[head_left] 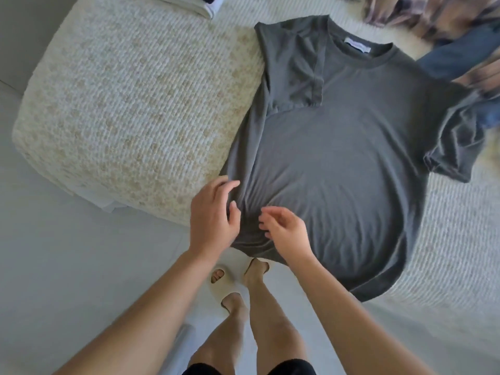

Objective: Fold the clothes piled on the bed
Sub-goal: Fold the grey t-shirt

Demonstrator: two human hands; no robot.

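Observation:
A dark grey T-shirt (338, 158) lies flat, front up, on the cream knitted bedcover (130, 109). Its left sleeve is folded inward over the chest, while the right sleeve lies spread out. The hem hangs slightly over the bed's near edge. My left hand (213, 215) is at the shirt's lower left edge with relaxed fingers spread, touching or just above the wrinkled fabric. My right hand (284, 231) hovers over the hem close beside it, fingers loosely curled and holding nothing.
Unfolded clothes lie at the far right: a plaid garment (433, 14) and blue jeans (460, 58) that touch the shirt's right sleeve. Folded pale items (194, 5) sit at the top left. My feet and a beige slipper (224, 277) stand on the pale floor below the bed edge.

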